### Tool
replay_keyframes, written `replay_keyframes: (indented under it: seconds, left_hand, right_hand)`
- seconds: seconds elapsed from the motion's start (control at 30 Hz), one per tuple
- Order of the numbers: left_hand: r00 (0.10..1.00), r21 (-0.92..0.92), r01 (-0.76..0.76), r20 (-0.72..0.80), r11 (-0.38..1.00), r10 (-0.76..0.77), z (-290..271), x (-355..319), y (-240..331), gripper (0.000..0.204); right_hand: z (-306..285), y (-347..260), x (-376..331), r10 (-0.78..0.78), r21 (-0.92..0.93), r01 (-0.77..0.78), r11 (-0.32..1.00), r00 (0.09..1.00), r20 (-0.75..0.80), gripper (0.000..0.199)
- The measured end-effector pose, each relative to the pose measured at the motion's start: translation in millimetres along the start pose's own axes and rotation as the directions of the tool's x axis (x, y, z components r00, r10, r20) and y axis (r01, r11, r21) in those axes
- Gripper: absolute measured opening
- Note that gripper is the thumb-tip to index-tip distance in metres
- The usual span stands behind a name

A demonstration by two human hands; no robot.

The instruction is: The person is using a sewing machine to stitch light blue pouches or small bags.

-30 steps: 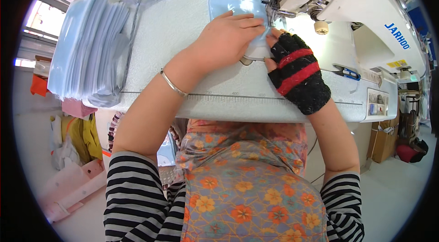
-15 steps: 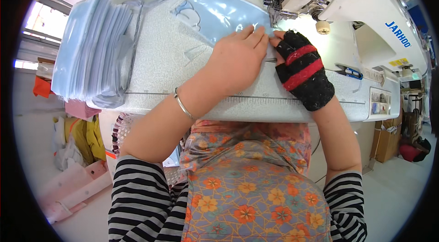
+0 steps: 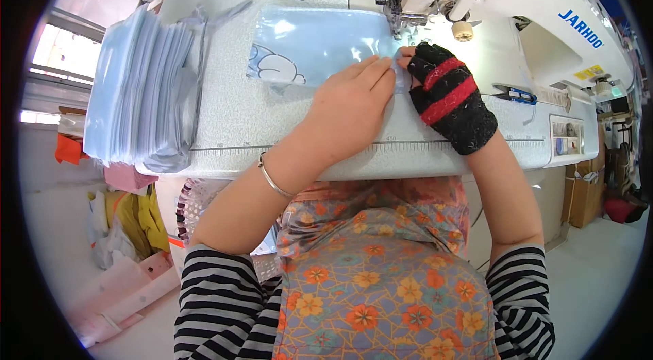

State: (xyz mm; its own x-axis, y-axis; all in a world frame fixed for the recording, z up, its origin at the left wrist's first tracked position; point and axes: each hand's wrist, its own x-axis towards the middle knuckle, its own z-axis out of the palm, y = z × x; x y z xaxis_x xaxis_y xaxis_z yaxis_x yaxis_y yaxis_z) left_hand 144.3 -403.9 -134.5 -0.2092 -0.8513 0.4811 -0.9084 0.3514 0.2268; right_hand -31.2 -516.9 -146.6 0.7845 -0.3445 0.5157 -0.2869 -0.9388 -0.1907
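A glossy light-blue sheet piece (image 3: 316,33) with a white cartoon outline at its left end lies on the pale table of a sewing machine. Its right end reaches the presser foot area (image 3: 406,23). My left hand (image 3: 357,91), with a silver bangle at the wrist, rests flat over its lower right part, fingers stretched out side by side. Beside it, my right hand (image 3: 449,98), in a black fingerless glove with red stripes, has its fingertips closed at the right edge of the piece, close to the needle. The fingertips partly hide that edge.
At the left edge of the table stands a thick stack of similar light-blue pieces (image 3: 136,88). The white machine head (image 3: 537,13) rises at the far right. Blue thread snips (image 3: 517,95) lie right of my glove, near a small compartment tray (image 3: 566,137). A ruler strip (image 3: 306,149) crosses the near side.
The light-blue piece has turned anticlockwise: its left end swung toward me and its far edge now runs nearly level. Both hands stay on it, shifted only slightly.
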Motion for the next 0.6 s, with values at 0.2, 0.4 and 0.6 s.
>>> replay_keyframes:
  seconds: [0.2, 0.4, 0.6]
  left_hand:
    - [0.999, -0.055, -0.012, 0.037, 0.998, 0.015, -3.9, 0.3, -3.4, 0.036]
    - [0.998, -0.045, -0.020, 0.061, 0.999, 0.023, -2.8, 4.1, -4.6, 0.035]
    - [0.998, -0.028, -0.036, 0.051, 0.999, 0.038, -2.2, 2.2, -8.5, 0.037]
  right_hand:
    - [2.6, 2.8, 0.6, 0.037, -0.018, -0.037, 0.999, 0.999, -0.025, 0.034]
    - [-5.3, -1.8, -2.6, 0.062, 0.061, -0.062, 0.996, 0.998, 0.004, 0.032]
    - [-2.8, -0.7, -1.0, 0.143, 0.035, -0.141, 0.989, 0.989, -0.036, 0.028]
